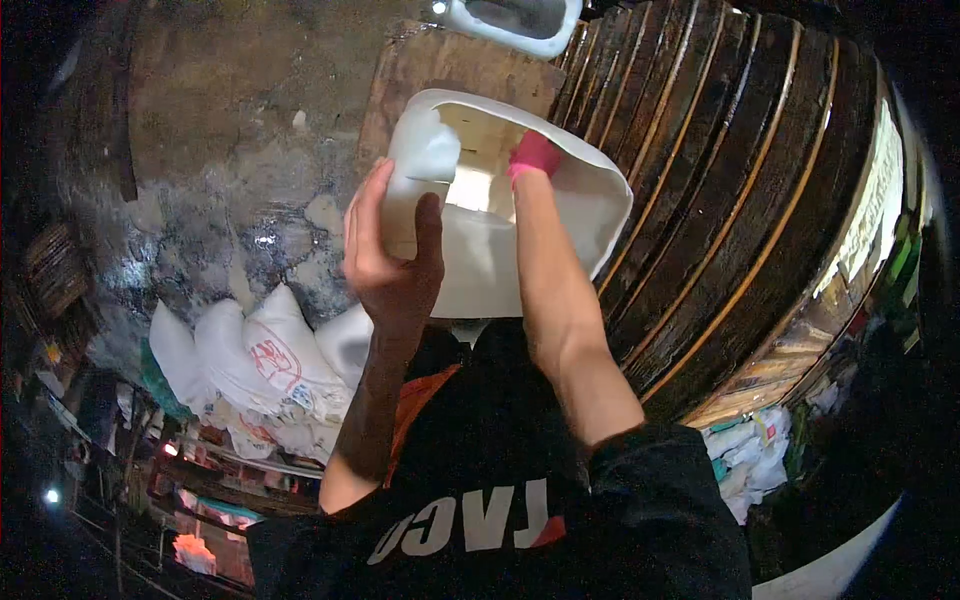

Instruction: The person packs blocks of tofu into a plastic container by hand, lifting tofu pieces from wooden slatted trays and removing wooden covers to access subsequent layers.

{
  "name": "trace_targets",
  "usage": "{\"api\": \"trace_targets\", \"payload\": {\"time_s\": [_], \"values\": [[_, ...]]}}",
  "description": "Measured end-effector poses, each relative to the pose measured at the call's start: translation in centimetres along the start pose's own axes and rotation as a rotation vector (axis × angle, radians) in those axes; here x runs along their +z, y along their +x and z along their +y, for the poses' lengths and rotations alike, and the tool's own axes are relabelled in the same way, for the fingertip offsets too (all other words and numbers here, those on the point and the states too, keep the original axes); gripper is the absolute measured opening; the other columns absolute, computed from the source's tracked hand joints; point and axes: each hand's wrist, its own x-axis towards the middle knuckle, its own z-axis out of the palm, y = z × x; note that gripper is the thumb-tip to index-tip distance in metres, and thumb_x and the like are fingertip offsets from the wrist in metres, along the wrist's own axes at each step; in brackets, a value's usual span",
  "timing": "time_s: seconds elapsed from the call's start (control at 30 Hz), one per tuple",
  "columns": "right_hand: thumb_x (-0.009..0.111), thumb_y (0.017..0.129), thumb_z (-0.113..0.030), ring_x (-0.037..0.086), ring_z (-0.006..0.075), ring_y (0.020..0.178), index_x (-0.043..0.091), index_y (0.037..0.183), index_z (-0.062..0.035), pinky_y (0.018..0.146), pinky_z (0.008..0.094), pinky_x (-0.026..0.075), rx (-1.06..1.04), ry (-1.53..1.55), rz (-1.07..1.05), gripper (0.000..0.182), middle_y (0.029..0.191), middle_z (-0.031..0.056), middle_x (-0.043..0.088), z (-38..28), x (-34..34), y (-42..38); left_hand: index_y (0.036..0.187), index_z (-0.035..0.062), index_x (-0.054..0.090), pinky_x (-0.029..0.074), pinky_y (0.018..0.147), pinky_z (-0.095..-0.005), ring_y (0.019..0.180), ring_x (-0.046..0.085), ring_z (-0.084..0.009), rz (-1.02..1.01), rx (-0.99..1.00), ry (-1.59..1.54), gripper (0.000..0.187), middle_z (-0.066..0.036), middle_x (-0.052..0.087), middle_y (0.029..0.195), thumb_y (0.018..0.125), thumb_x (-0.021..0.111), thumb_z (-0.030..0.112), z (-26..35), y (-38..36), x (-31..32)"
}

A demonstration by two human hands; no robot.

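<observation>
A large white plastic container [470, 280] with a cut-open side lies tilted in front of my body. My left hand [395, 240] grips its left wall, fingers on the outer side and thumb at the opening. Through the opening reaches my right arm, and my right hand [537, 157] is inside near the far wall, covered by something pink, a glove or a cloth; its fingers cannot be made out. A rounded whitish part [436, 150] shows inside the container at the left.
Beyond the container are a wooden board [400, 75] and another cut plastic container [520, 38]. Dark wooden slats [740, 190] curve along the right. Filled white sacks [275, 345] stand at the left on wet, stained ground [240, 170]. More bags [750, 455] lie at the lower right.
</observation>
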Motion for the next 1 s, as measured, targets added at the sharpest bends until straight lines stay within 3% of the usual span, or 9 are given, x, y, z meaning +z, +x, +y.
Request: {"api": "trace_targets", "payload": {"time_s": [0.37, 0.47, 0.5, 0.57, 0.67, 0.8, 0.87, 0.9, 1.0], "values": [[0.055, 0.088, -0.036, 0.062, 0.0288, 0.081, 0.055, 0.120, -0.0062, 0.072, 0.0435, 0.050, 0.452, 0.748, 0.000, 0.044, 0.102, 0.0156, 0.061, 0.0, -0.6, -2.0, 0.123, 0.0049, 0.055, 0.048, 0.093, -0.0389, 0.110, 0.059, -0.0298, 0.083, 0.132, 0.024, 0.040, -0.016, 0.062, 0.115, 0.087, 0.067, 0.014, -1.0, -0.1, 0.2], [0.055, 0.089, -0.032, 0.059, 0.0255, 0.074, 0.055, 0.120, -0.0063, 0.069, 0.0419, 0.050, 0.465, 0.716, 0.043, 0.041, 0.096, 0.0119, 0.060, 2.3, -0.4, -2.7, 0.124, 0.0043, 0.054, 0.048, 0.092, -0.0394, 0.109, 0.059, -0.0307, 0.039, 0.123, 0.076, 0.041, -0.016, 0.062, 0.116, 0.086, 0.067, 0.012, -0.4, 0.1, -0.2], [0.055, 0.088, -0.027, 0.059, 0.0238, 0.074, 0.055, 0.122, -0.0059, 0.068, 0.0393, 0.050, 0.011, 0.625, 0.174, 0.039, 0.095, 0.0110, 0.060, 6.7, 1.8, 0.2, 0.124, 0.0042, 0.054, 0.048, 0.092, -0.0396, 0.109, 0.059, -0.0312, 0.047, 0.131, 0.063, 0.042, -0.016, 0.062, 0.116, 0.085, 0.067, 0.011, -0.5, 0.1, -0.1], [0.056, 0.086, -0.016, 0.060, 0.0223, 0.074, 0.055, 0.124, -0.0040, 0.069, 0.0350, 0.049, -0.629, 0.340, 0.358, 0.039, 0.095, 0.0093, 0.062, 5.6, 0.7, -0.7, 0.124, 0.0041, 0.054, 0.048, 0.092, -0.0397, 0.109, 0.059, -0.0317, 0.061, 0.138, 0.048, 0.042, -0.016, 0.062, 0.116, 0.085, 0.068, 0.011, -0.6, 0.1, -0.1], [0.056, 0.083, -0.014, 0.062, 0.0296, 0.088, 0.057, 0.121, -0.0030, 0.077, 0.0385, 0.050, -0.400, 0.095, 0.163, 0.040, 0.102, 0.0134, 0.064, 7.5, 1.0, 1.4, 0.123, 0.0002, 0.052, 0.046, 0.095, -0.0436, 0.109, 0.057, -0.0367, -0.021, 0.053, 0.049, 0.045, -0.021, 0.058, 0.117, 0.083, 0.068, 0.013, -0.4, 0.0, -0.4], [0.058, 0.081, -0.016, 0.057, 0.0364, 0.101, 0.055, 0.124, -0.0034, 0.085, 0.0419, 0.048, -0.187, -0.288, 0.120, 0.045, 0.109, 0.0190, 0.059, 2.3, -1.2, -3.5, 0.122, 0.0008, 0.052, 0.046, 0.095, -0.0437, 0.109, 0.057, -0.0367, 0.004, 0.086, 0.075, 0.045, -0.020, 0.058, 0.118, 0.082, 0.068, 0.013, -0.4, 0.2, -0.3], [0.061, 0.079, -0.023, 0.051, 0.0402, 0.113, 0.050, 0.128, -0.0026, 0.090, 0.0443, 0.047, -0.571, -0.454, 0.255, 0.054, 0.122, 0.0229, 0.051, 1.9, -1.7, -4.9, 0.122, 0.0010, 0.052, 0.046, 0.095, -0.0437, 0.109, 0.057, -0.0367, -0.001, 0.082, 0.070, 0.045, -0.020, 0.058, 0.118, 0.082, 0.068, 0.013, -0.5, 0.0, -0.3], [0.064, 0.077, -0.029, 0.049, 0.0405, 0.117, 0.045, 0.130, -0.0007, 0.094, 0.0442, 0.044, -0.508, -0.652, 0.062, 0.063, 0.133, 0.0236, 0.045, -1.4, -3.7, -6.9, 0.123, 0.0026, 0.053, 0.047, 0.094, -0.0418, 0.109, 0.058, -0.0344, -0.003, 0.098, 0.086, 0.044, -0.018, 0.059, 0.119, 0.083, 0.068, 0.013, -0.7, 0.0, -0.2], [0.061, 0.081, -0.030, 0.058, 0.0360, 0.107, 0.059, 0.109, -0.0005, 0.090, 0.0441, 0.046, -0.701, -0.519, 0.344, 0.041, 0.116, 0.0221, 0.058, 1.3, -1.5, -4.6, 0.125, 0.0041, 0.054, 0.048, 0.093, -0.0402, 0.110, 0.059, -0.0321, 0.001, 0.095, 0.105, 0.043, -0.016, 0.060, 0.120, 0.085, 0.067, 0.014, -0.6, 0.1, -0.3]]}}
